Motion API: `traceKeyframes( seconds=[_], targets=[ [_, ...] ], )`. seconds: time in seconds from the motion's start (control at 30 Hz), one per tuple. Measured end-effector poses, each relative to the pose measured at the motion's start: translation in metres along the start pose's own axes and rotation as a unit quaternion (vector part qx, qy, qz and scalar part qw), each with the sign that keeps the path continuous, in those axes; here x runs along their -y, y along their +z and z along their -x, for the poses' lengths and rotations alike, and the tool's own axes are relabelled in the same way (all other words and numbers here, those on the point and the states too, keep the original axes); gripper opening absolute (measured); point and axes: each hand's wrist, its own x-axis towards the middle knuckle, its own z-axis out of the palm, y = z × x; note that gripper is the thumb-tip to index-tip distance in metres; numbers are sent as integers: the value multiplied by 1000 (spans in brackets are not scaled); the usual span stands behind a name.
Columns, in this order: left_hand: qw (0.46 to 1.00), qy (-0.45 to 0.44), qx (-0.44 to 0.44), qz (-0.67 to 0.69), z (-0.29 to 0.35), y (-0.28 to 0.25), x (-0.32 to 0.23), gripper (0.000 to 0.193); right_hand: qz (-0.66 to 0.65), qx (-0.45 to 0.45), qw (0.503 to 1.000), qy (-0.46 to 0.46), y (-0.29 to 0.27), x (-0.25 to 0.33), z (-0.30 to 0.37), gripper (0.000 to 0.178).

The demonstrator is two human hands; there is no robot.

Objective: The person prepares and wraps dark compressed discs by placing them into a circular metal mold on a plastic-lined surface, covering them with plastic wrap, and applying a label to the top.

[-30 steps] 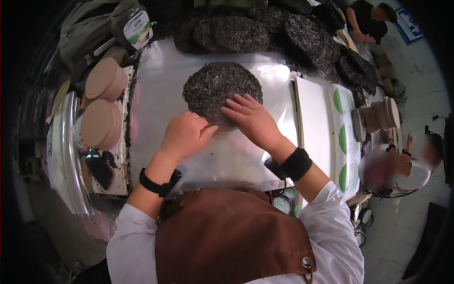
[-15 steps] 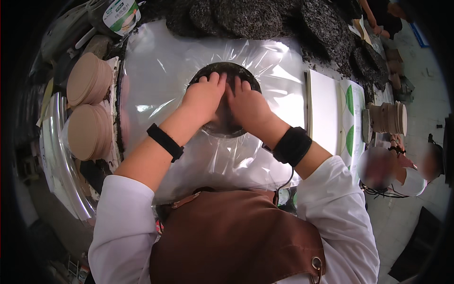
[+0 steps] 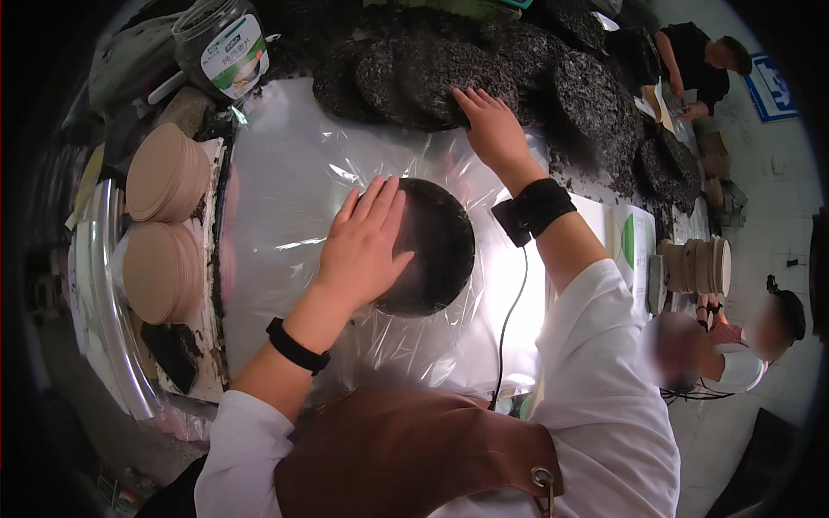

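My left hand lies on the left part of a dark round piece, fingers stretched out and thumb apart. Clear plastic film spreads around this piece in shiny creases; whether it also covers the top is hard to tell. Farther off, my right hand reaches to several dark, flaky round cakes, which look like dried seaweed. Its fingers are extended over the near edge of one cake, with nothing gripped; whether they touch it I cannot tell.
Two stacks of tan discs stand at the left, beside a clear plastic roll. A lidless jar is at the far left. On the right are green-printed sheets and another disc stack. Other people are farther right.
Both hands were together on the dark round piece. The right has lifted away to the far cakes; the left has shifted to the piece's left side. The view has tilted.
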Motion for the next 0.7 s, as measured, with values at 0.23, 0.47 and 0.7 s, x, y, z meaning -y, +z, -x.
traceKeyframes(
  seconds=[0.23,0.47,0.7],
  targets=[
    [760,-217,-125,599,13,23,41,72,-204,-203,953,-94,-103,34,76,51],
    [730,-216,-77,643,2,19,48,47,-184,100,957,-201,-82,104,171,64],
    [860,-169,-98,471,5,31,46,53,-173,80,967,-166,-52,126,129,87]
  ],
)
